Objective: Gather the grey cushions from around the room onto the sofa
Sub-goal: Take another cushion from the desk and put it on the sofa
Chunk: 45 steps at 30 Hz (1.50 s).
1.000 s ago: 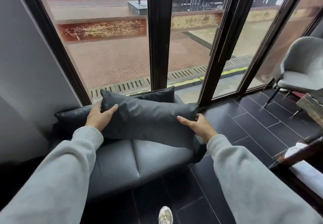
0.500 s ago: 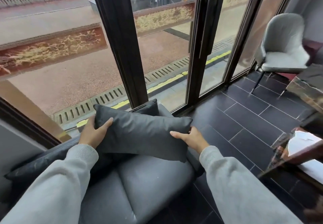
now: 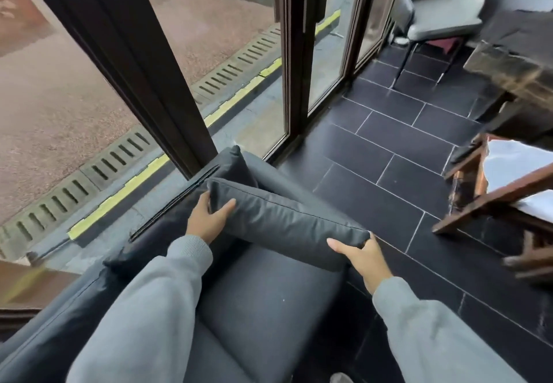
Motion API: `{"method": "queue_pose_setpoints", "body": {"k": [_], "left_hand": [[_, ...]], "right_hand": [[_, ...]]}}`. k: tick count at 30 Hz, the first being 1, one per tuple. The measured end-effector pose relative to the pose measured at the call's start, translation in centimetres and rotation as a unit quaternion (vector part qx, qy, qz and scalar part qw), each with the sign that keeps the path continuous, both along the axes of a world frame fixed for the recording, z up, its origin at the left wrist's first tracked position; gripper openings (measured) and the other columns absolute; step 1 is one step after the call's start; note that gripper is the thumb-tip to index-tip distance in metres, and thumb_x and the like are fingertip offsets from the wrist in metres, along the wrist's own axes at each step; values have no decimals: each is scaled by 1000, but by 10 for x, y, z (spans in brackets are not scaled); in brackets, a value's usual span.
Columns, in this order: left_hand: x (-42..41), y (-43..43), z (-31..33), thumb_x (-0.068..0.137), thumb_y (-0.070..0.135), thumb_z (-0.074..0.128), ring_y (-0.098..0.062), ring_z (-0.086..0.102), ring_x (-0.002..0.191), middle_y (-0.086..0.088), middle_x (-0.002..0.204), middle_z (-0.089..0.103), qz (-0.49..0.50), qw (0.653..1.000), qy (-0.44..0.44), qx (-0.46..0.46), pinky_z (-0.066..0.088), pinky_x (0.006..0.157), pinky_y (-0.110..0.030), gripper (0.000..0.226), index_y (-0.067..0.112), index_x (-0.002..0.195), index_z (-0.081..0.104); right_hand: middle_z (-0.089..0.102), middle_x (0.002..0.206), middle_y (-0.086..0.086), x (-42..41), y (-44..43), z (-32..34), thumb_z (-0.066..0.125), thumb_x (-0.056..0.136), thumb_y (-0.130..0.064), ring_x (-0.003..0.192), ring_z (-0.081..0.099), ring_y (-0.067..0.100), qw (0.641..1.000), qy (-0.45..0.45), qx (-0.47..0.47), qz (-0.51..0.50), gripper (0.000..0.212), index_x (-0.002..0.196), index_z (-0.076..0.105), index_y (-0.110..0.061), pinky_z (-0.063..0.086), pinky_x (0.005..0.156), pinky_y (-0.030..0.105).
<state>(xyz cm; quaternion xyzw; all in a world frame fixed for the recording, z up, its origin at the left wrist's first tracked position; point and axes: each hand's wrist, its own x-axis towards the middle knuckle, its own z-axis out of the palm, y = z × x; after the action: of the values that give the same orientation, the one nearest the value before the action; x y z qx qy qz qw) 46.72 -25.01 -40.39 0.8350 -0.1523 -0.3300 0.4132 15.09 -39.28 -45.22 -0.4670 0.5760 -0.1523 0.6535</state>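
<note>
Two hands on one grey cushion [image 3: 287, 227], held above sofa [image 3: 269, 308] seat, by window-side end. L to R: glazed doors w/ dark frame [image 3: 143, 62], drain grate outside. Left hand [image 3: 206, 222] wrapped round cushion's far-left corner, thumb on top. Second cushion [image 3: 230, 165] propped behind, against sofa back, touching held one. Right hand [image 3: 360, 258] gripping near-right corner, thumb over top. Grey sleeves both arms. R side: dark tile floor [image 3: 389, 149], grey chair [image 3: 440, 14] far corner, wooden furniture [image 3: 490, 197], blurred.
</note>
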Motion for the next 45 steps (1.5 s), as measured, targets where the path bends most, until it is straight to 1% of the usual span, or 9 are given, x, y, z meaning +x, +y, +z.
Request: {"method": "queue_pose_setpoints", "body": {"k": [3,7,11,17,24,33,38,41,45], "left_hand": [[16,-23,-59,86,55,77,-25,57,134,-4,152,56,-27,999,28,12,47,113,-48,87,26,159,40],[27,-51,-125,87,52,77,-20,64,119,-2,130,67,-45,995,82,28,56,100,-46,71,37,150,49],[26,-81,-171,88,47,78,-9,66,98,-1,117,69,-51,991,117,28,58,74,-32,66,42,148,49],[20,-120,-214,90,46,77,-18,67,107,1,129,65,-93,986,137,31,59,77,-33,70,38,152,45],[20,-142,-248,84,50,80,-30,72,103,-4,120,67,-56,992,107,28,65,82,-42,56,42,132,52],[33,-128,-273,84,54,78,-25,70,106,-5,127,66,-21,991,119,50,65,76,-40,49,38,126,58],[32,-137,-284,75,69,77,-24,69,108,3,138,59,-34,986,137,91,64,69,-37,83,37,146,48],[31,-144,-297,86,58,74,-31,64,117,-2,139,59,-35,989,112,89,64,68,-38,61,35,138,53],[21,-157,-308,93,50,70,-29,58,115,-7,140,55,-9,992,82,99,64,80,-48,62,26,146,48]], "right_hand": [[64,141,-2,2,2,-45,104,47,-44,132,60,22,997,9,39,-65,108,142,55,-28,46,114,50],[74,121,-3,0,8,-100,99,52,-36,117,68,19,991,16,50,-119,72,116,66,-30,51,105,42],[75,117,-6,-4,5,-145,95,73,-24,117,68,16,986,28,55,-153,53,117,65,-27,49,108,40],[76,117,0,-3,-5,-191,93,76,-17,114,71,16,977,24,40,-209,54,120,63,-23,49,112,44],[65,132,1,12,-11,-218,96,54,-54,121,66,21,970,36,66,-229,90,130,54,-28,48,112,43],[65,123,-4,22,-26,-241,92,53,-61,115,65,19,977,109,38,-181,74,113,58,-33,54,104,50],[64,118,-1,30,-35,-264,91,55,-60,110,63,20,974,145,41,-171,70,109,57,-30,55,96,44],[62,112,-5,37,-37,-274,95,67,-48,105,61,18,968,163,34,-186,62,110,55,-27,48,88,34],[54,102,-14,43,-38,-277,94,72,-43,103,58,19,965,178,32,-189,62,114,51,-25,45,87,32]]}}
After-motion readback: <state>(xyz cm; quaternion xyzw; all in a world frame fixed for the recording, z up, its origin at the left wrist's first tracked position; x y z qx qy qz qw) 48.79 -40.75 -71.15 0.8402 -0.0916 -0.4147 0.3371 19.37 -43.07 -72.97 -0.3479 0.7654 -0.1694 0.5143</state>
